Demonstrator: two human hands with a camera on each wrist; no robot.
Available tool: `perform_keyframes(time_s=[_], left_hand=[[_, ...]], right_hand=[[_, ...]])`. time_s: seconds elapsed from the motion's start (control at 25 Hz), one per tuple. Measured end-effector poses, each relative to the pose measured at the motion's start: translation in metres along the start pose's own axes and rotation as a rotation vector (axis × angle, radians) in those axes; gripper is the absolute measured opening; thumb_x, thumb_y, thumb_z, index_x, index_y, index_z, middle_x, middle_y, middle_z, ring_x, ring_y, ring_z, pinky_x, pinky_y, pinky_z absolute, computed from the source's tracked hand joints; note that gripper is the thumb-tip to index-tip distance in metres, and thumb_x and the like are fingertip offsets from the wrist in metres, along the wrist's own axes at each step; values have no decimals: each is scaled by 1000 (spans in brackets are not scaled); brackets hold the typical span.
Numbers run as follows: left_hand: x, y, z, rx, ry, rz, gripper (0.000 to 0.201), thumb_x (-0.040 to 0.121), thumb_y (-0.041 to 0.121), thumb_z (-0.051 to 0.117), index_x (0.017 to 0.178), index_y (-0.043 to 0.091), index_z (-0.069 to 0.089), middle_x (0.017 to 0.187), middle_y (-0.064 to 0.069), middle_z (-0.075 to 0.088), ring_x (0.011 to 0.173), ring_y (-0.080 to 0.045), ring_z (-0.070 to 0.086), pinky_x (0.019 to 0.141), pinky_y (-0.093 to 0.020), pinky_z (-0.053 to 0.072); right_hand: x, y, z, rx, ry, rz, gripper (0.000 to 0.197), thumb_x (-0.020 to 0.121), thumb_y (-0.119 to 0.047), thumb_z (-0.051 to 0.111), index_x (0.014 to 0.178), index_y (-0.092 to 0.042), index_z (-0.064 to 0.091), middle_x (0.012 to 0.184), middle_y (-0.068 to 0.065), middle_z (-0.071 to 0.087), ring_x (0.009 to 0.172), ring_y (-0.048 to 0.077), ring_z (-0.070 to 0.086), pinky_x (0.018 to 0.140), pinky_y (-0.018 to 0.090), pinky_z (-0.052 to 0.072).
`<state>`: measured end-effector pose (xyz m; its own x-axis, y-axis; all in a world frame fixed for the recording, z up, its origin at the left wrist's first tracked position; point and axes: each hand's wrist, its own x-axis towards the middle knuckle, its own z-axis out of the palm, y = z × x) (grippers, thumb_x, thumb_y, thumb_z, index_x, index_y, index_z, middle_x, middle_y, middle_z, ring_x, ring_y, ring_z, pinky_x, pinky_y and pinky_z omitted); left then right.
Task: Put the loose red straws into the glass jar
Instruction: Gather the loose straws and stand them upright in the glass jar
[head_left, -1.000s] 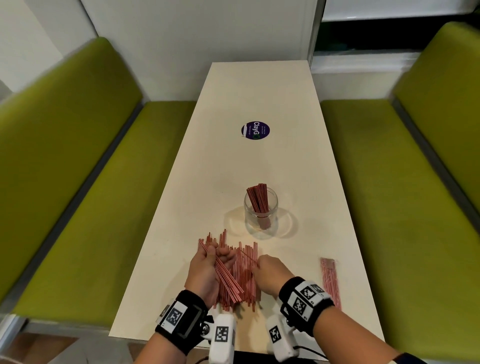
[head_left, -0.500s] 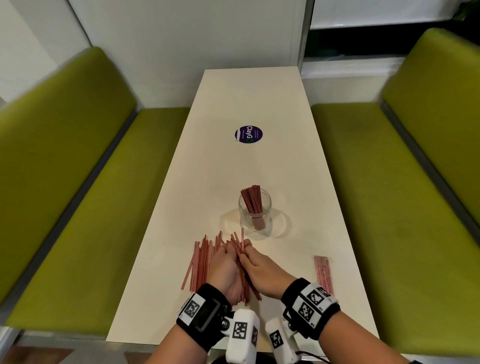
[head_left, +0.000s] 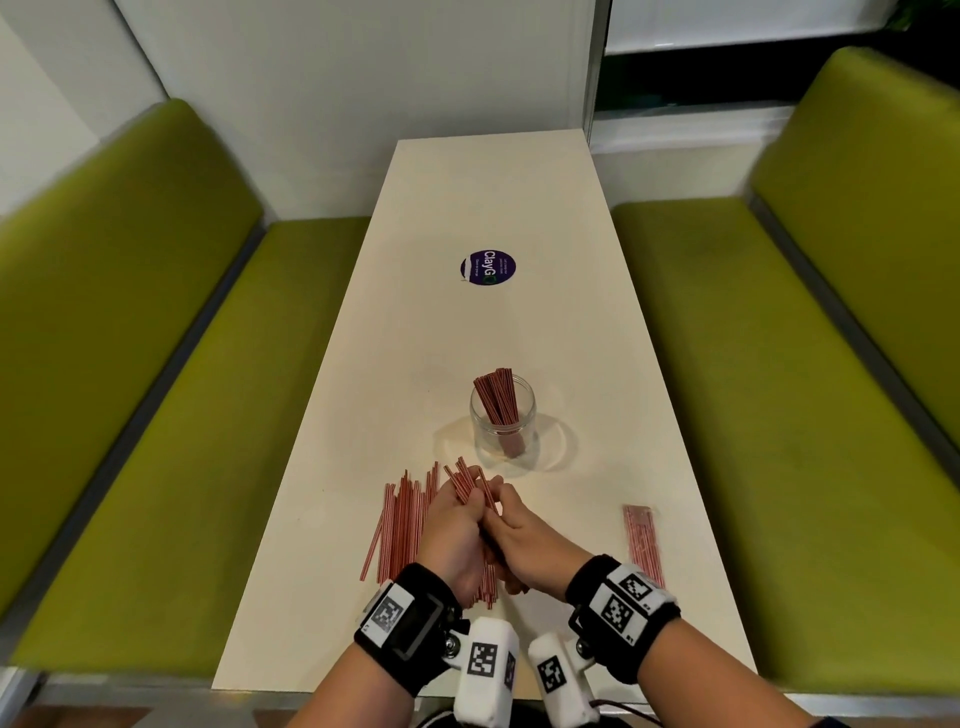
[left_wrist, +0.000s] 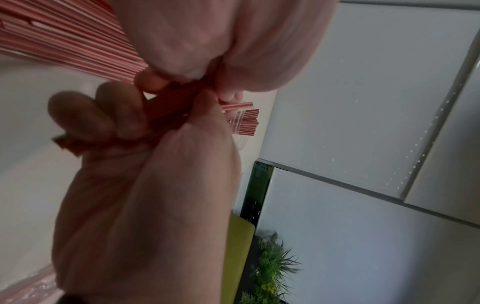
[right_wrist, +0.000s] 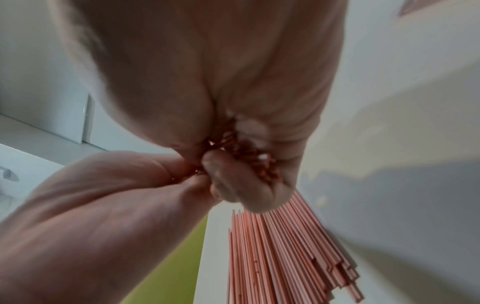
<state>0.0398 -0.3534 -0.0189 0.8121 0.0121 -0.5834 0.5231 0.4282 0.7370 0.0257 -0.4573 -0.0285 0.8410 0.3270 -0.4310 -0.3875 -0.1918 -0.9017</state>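
A glass jar stands upright mid-table with several red straws in it. Just in front of it, both hands meet around one bundle of red straws. My left hand curls its fingers round the bundle, and my right hand pinches it from the right. In the left wrist view my left fingers wrap the bundle. The bundle's ends show between both hands in the right wrist view. More loose straws lie fanned on the table left of my hands.
A sealed packet of straws lies near the table's right edge. A round purple sticker sits further up the cream table. Green bench seats run along both sides.
My hands have come together and closed on one bundle of straws, raised off the pile. The left hand has shifted right towards the right hand, leaving the other straws to its left.
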Motion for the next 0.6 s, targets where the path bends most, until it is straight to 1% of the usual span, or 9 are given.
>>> perform_keyframes(time_s=[0.04,0.12,0.2,0.28,0.36,0.48,0.52,0.56,0.6], left_hand=[[3,-1,-2,15,-16,9,23,104,1,38,112,8,59,113,-20,68,108,-28,66,73,-30,53],[8,-2,-8,75,-51,29,21,103,0,42,111,7,60,110,-19,70,105,-27,67,77,-32,53],[7,1,-14,143,-122,52,18,98,-4,50,110,5,61,108,-19,71,105,-30,66,86,-37,54],[6,10,-21,224,-194,81,25,89,-10,60,110,3,61,106,-20,72,108,-34,66,97,-44,53],[7,26,-25,300,-221,134,29,82,-11,70,107,4,64,97,-16,72,102,-36,69,96,-47,54],[7,47,-17,499,-230,267,14,84,3,75,96,8,69,82,-9,70,83,-30,72,84,-47,55],[5,49,-12,623,-245,319,8,85,9,74,92,12,71,80,-6,71,80,-26,72,81,-44,56],[3,48,-6,765,-261,368,3,85,16,74,86,17,72,79,-1,72,79,-20,72,79,-38,58],[-1,45,-2,916,-262,418,4,85,22,73,82,22,71,79,5,73,78,-14,71,77,-31,58]], right_hand=[[0,0,-1,40,-15,28,36,107,-41,35,140,-29,30,64,-2,43,42,10,40,38,24,32],[1,1,-4,123,-54,80,29,106,-41,37,135,-37,39,59,-3,36,42,10,31,39,20,25],[-2,-4,-11,190,-82,150,18,105,-33,39,117,-34,52,58,-5,33,43,8,26,39,20,20],[-5,-7,-19,174,-102,191,10,99,-24,43,97,-27,53,55,-7,34,42,8,24,40,21,18],[-6,-5,-24,28,-111,168,8,94,-23,54,87,-21,50,53,-7,37,40,9,27,39,23,21],[-3,-5,-21,-306,-115,94,28,90,-32,67,71,-21,48,55,-5,43,40,10,36,42,26,32],[-1,-5,-20,-352,-105,57,25,88,-32,70,73,-21,52,60,-5,50,45,9,44,47,28,39],[1,-6,-19,-352,-101,25,15,85,-28,73,85,-21,60,72,-6,61,58,8,56,58,28,49],[2,-6,-18,-339,-95,-17,28,81,-23,76,105,-19,64,91,-6,70,79,7,66,75,28,55]])
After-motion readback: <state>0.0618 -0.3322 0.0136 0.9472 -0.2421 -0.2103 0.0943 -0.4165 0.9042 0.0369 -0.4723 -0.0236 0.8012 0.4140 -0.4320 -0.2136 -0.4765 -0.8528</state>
